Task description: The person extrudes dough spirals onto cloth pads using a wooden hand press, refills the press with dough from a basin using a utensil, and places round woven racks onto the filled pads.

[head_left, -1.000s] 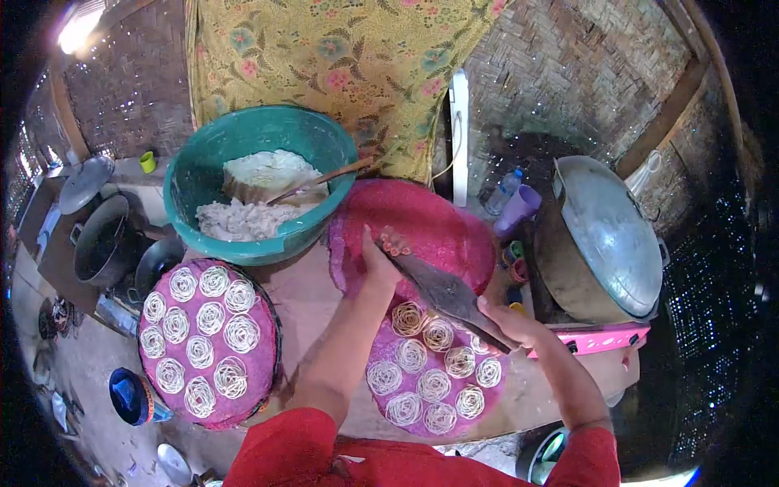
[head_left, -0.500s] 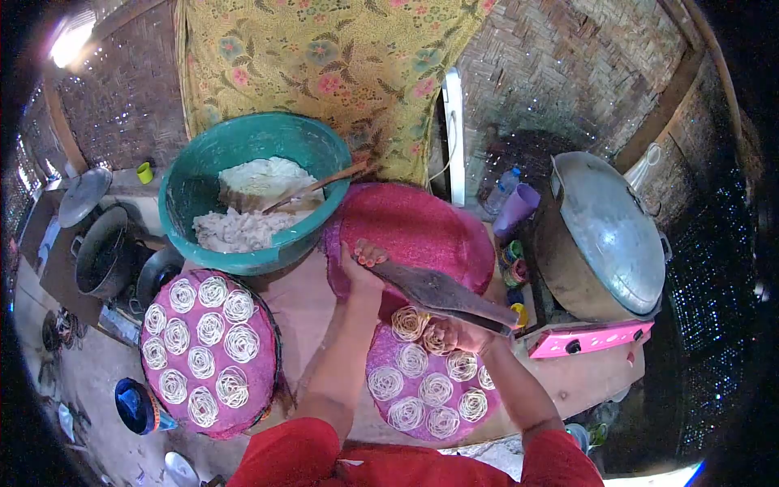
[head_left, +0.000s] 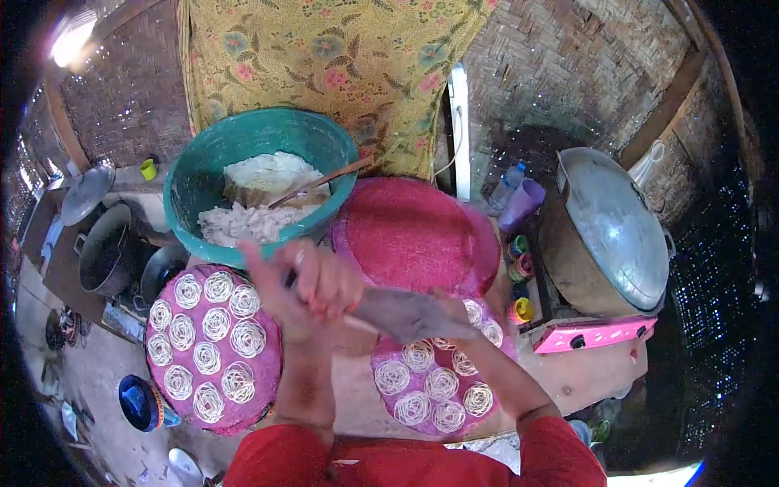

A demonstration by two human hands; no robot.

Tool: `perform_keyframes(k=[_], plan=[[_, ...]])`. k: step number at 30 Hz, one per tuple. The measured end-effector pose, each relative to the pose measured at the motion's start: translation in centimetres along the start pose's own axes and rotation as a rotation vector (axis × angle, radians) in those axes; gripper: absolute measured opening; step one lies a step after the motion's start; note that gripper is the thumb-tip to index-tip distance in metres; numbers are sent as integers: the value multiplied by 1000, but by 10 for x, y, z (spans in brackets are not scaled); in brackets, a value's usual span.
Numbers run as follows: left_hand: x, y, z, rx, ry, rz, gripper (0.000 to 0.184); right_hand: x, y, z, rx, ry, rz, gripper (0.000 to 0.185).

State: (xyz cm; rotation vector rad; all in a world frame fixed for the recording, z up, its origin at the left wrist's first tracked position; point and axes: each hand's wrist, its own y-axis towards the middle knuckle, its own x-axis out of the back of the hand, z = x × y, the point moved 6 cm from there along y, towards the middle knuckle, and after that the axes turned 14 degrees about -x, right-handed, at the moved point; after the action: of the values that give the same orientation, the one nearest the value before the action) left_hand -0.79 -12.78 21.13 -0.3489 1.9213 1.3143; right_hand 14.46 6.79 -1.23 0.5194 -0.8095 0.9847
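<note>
From far away, I am looking down at two busy hands. My left hand is curling its fingers snugly round one end of a dark tool. My right hand is reaching up close by the other end, but it is looking blurry and partly hidden, so I cannot tell if it is gripping. The tool is leaning between my hands, above the near side of the table.

Lots of white swirls are already sitting on the left pink mat, twelve by my count, side by side. More pale swirls are lying on the right pink mat, and my arm and the tool are hiding some, so I am not counting those. Behind, a big pink round is showing its red top. White dough is waiting in the green tub, and a stick is leaning in there too. So plenty of swirls are looking finished, but how much is left, I cannot tell.
</note>
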Motion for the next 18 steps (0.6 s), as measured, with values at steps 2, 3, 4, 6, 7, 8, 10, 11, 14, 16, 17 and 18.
perform_keyframes(k=[2,3,4,6,7,8,10,11,14,16,17,18], plan=[[-28,-14,-28,-62,81,166,77,8,1,21,-21,-313,-139,28],[-37,-20,-38,-85,122,217,78,10,2,27,-108,-431,-151,18],[-44,-27,-47,-109,163,269,79,9,2,24,-108,-429,-152,18],[-47,-44,-60,-64,256,234,79,4,5,6,-199,-468,-82,15],[-45,-54,-63,-20,348,196,80,6,7,2,-198,-468,-82,15],[-46,-65,-64,-21,349,195,80,14,9,-2,-226,-406,-166,12],[-35,-80,-64,28,553,27,79,21,11,-3,-255,-344,-244,11],[-31,-83,-65,48,618,-30,79,20,12,-2,-262,-356,-222,10],[-38,-84,-56,215,724,219,76,8,16,-15,-284,-377,-220,9],[-35,-85,-57,220,823,146,75,5,18,-13,-295,-386,-234,8],[-34,-85,-58,218,826,144,75,4,18,-15,-326,-348,-228,7],[-33,-86,-57,238,765,141,74,4,18,-14,-358,-310,-222,6]])
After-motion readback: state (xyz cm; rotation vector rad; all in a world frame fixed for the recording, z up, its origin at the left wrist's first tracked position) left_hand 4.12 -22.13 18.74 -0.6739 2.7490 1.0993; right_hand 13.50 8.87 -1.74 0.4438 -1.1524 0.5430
